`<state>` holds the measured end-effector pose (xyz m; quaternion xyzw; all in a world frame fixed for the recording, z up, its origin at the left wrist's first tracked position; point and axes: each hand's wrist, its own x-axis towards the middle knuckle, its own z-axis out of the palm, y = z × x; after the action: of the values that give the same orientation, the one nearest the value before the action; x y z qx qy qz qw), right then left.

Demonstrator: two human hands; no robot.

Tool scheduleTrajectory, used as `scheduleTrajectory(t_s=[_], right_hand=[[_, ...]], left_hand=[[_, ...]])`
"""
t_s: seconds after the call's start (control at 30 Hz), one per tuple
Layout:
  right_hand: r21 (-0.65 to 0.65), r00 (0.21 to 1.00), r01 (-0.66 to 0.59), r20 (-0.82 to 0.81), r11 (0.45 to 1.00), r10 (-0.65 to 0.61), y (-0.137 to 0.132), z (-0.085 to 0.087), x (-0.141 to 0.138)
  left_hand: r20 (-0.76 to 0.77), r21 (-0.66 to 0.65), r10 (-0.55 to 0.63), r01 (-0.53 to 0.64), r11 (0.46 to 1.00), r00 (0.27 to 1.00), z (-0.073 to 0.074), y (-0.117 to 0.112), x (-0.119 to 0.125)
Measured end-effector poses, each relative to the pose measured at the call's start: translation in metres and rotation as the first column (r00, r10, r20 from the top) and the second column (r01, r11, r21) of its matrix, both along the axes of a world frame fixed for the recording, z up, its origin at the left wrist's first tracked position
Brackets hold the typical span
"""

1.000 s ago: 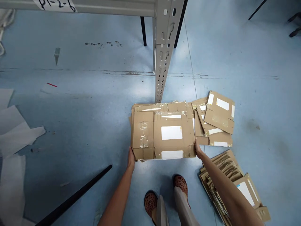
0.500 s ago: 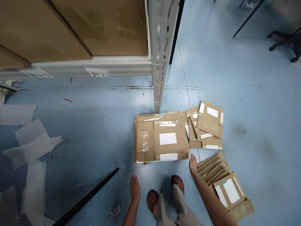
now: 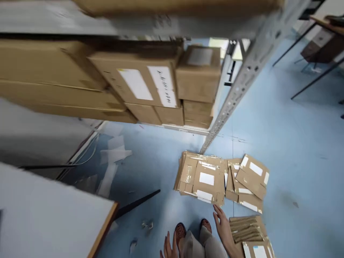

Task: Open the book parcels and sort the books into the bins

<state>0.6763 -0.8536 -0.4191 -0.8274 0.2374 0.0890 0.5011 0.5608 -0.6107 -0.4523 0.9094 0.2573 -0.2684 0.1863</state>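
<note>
The left grip (image 3: 168, 247) and right grip (image 3: 222, 227) hang open, empty, the right just below flattened cardboard (image 3: 200, 177).

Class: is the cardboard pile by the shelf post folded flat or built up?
Folded flat: the cardboard pile lies low on the floor.

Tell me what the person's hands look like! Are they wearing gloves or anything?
The left hand and right hand are bare, with no gloves, and no sleeve shows on them. No rings show on the fingers either.
</note>
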Motion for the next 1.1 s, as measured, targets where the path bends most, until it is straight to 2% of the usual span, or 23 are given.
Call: scheduleTrajectory(t_s=[0.07, 0.13, 0.27, 0.37, 0.47, 0.6, 0.67, 0.73, 0.83, 0.93, 1.1], right_hand=[[0.038, 0.99, -0.129, 0.058, 0.991, 0.127, 0.028, 0.048, 0.005], [0.079, 0.957, -0.276, 0.112, 0.958, 0.267, 0.059, 0.096, 0.009], [0.125, 0.834, -0.542, 0.203, 0.831, 0.513, 0.12, 0.185, 0.008], [0.151, 0.695, -0.715, 0.249, 0.682, 0.674, 0.16, 0.238, 0.0], [0.15, 0.537, -0.843, 0.29, 0.516, 0.792, 0.194, 0.275, -0.014], [0.144, 0.356, -0.934, 0.318, 0.326, 0.879, 0.233, 0.307, -0.036], [0.145, 0.278, -0.959, 0.324, 0.243, 0.904, 0.252, 0.318, -0.05], [0.148, 0.209, -0.974, 0.326, 0.169, 0.922, 0.273, 0.328, -0.066], [0.156, 0.127, -0.985, 0.324, 0.079, 0.938, 0.306, 0.34, -0.093], [0.141, 0.072, -0.99, 0.354, 0.023, 0.933, 0.34, 0.349, -0.122], [0.029, -0.051, -0.997, 0.391, -0.068, 0.919, 0.398, 0.352, -0.161]], left_hand=[[0.111, -0.037, 0.023, -0.019, 0.999, 0.994, 0.048, -0.007, 0.002], [0.184, -0.078, 0.062, -0.049, 0.996, 0.981, 0.094, -0.012, 0.001], [0.217, -0.139, 0.238, -0.211, 0.967, 0.947, 0.174, -0.015, -0.017], [0.254, -0.146, 0.396, -0.369, 0.918, 0.882, 0.22, -0.009, -0.049], [0.292, -0.138, 0.555, -0.54, 0.83, 0.779, 0.249, -0.002, -0.092], [0.306, -0.094, 0.748, -0.763, 0.64, 0.589, 0.273, 0.005, -0.142], [0.322, -0.101, 0.813, -0.836, 0.539, 0.485, 0.285, 0.009, -0.157], [0.354, -0.132, 0.845, -0.874, 0.469, 0.4, 0.299, 0.015, -0.165], [0.42, -0.172, 0.855, -0.898, 0.405, 0.304, 0.317, 0.03, -0.171], [0.496, -0.231, 0.846, -0.909, 0.348, 0.197, 0.329, 0.05, -0.182], [0.579, -0.335, 0.814, -0.894, 0.298, 0.054, 0.342, 0.096, -0.219]])
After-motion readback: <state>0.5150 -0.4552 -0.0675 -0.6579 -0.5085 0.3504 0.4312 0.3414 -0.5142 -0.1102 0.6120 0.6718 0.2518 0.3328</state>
